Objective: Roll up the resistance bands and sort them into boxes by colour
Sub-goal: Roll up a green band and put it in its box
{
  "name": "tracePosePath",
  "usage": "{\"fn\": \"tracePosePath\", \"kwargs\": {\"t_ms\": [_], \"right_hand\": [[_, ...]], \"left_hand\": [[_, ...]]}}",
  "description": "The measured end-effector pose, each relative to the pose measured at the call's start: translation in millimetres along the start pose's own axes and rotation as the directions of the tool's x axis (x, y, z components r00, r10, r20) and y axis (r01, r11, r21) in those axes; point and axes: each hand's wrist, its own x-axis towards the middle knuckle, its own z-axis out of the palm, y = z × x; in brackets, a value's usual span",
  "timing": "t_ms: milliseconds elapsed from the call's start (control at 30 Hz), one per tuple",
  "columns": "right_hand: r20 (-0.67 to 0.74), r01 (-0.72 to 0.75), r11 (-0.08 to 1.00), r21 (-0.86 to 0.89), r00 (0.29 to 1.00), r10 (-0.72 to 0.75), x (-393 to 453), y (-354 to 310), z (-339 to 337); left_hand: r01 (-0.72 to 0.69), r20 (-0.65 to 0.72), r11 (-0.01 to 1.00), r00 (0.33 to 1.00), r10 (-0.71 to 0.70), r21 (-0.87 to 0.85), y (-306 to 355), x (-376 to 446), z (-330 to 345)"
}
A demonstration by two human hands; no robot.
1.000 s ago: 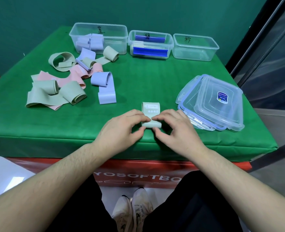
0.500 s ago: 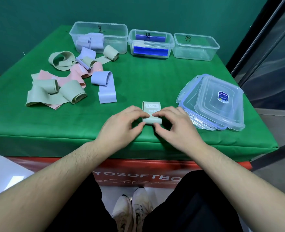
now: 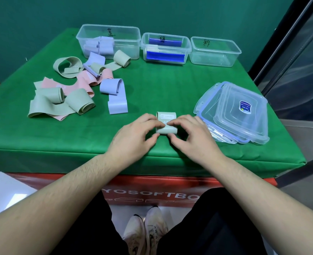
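Observation:
A pale green resistance band (image 3: 166, 122) lies near the front edge of the green table (image 3: 170, 89), mostly rolled, with a short flat end showing printed text. My left hand (image 3: 133, 135) pinches the roll's left end between fingers and thumb. My right hand (image 3: 194, 137) pinches its right end the same way. A heap of loose green, pink and lilac bands (image 3: 74, 89) lies at the left. Three clear boxes stand at the back: the left box (image 3: 126, 34) holds lilac rolls, the middle box (image 3: 187, 45) blue ones, the right box (image 3: 233, 50) nothing.
A stack of clear box lids (image 3: 244, 115) with blue seals lies close to my right hand. A lilac band (image 3: 117, 98), half rolled, lies just left of centre. My legs and shoes show below the table's front edge.
Both hands rolled the green band further away from me; the roll is thicker and the flat end ahead of it is shorter.

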Motion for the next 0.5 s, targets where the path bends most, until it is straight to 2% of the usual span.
{"fn": "tracePosePath", "kwargs": {"t_ms": [300,500], "right_hand": [[-0.008,0.017,1.000,0.008,1.000,-0.017,1.0,3.8,1.0],[-0.008,0.030,1.000,-0.002,1.000,-0.030,-1.0,1.3,-3.4]], "left_hand": [[0.006,0.077,0.997,0.997,-0.011,0.072,1.9,9.7,-3.4],[-0.029,0.049,0.995,0.998,0.025,0.091,2.6,7.1,-5.1]]}}
